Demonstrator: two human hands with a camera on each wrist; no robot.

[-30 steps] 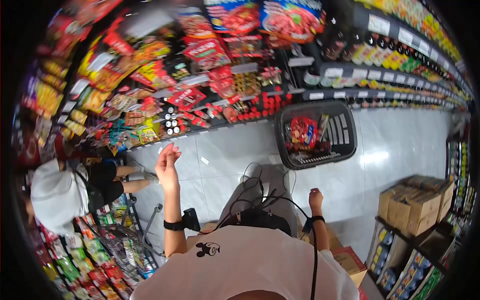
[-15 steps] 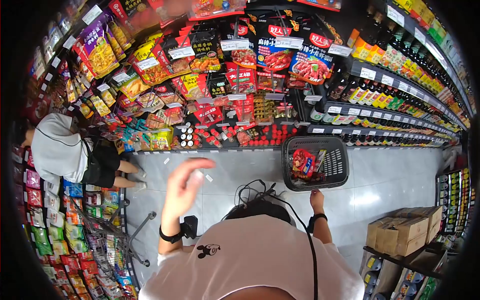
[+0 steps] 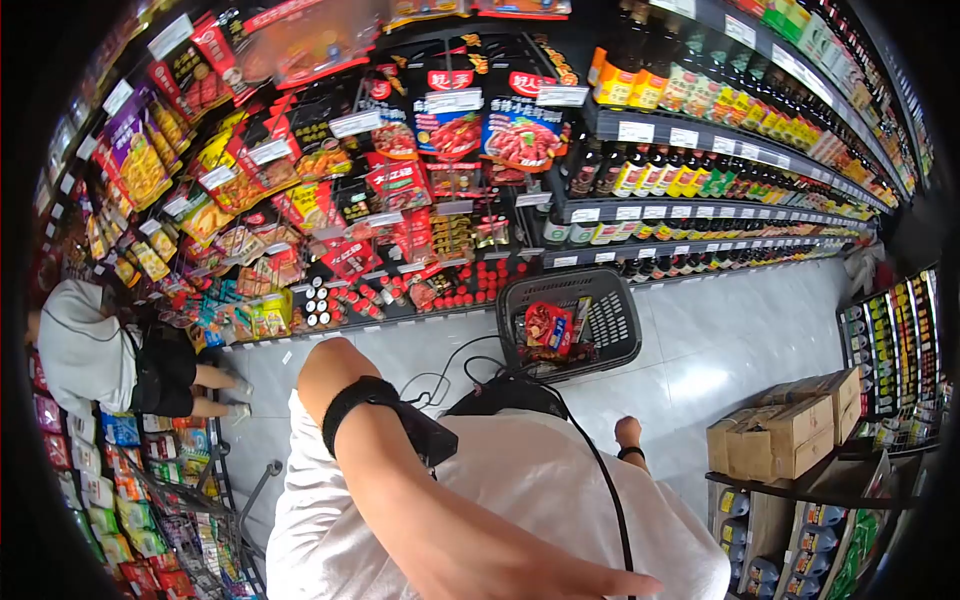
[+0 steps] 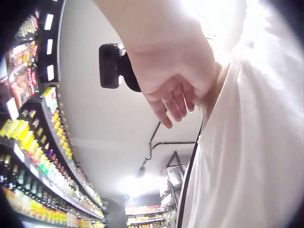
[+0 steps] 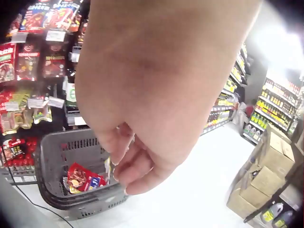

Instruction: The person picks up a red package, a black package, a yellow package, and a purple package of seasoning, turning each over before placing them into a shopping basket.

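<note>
My left arm is bent back across the white shirt [image 3: 480,470], and the left hand [image 3: 560,577] lies low over the chest at the bottom edge of the head view. In the left wrist view this hand [image 4: 175,76] hangs with loosely bent fingers beside the shirt, nothing in them; its thumb is hidden. Down at my right side is the right hand [image 3: 628,432], apart from the dark shopping basket [image 3: 628,345]. The right wrist view has the right hand's fingers [image 5: 137,173] loosely curled and holding nothing. A red food packet [image 5: 83,179] lies inside the basket.
Shelves of hanging seasoning packets [image 3: 445,125] and sauce bottles [image 3: 640,175] line the front. Cardboard boxes [image 3: 775,440] stand on a rack at right. Another person [image 3: 90,345] is at left, near a shopping cart [image 3: 190,490]. Black cables [image 3: 575,405] run down my front.
My left hand has swung from in front of me back across the chest. The head view has turned right, so shelves and basket sit further left. The right hand stays low at my side.
</note>
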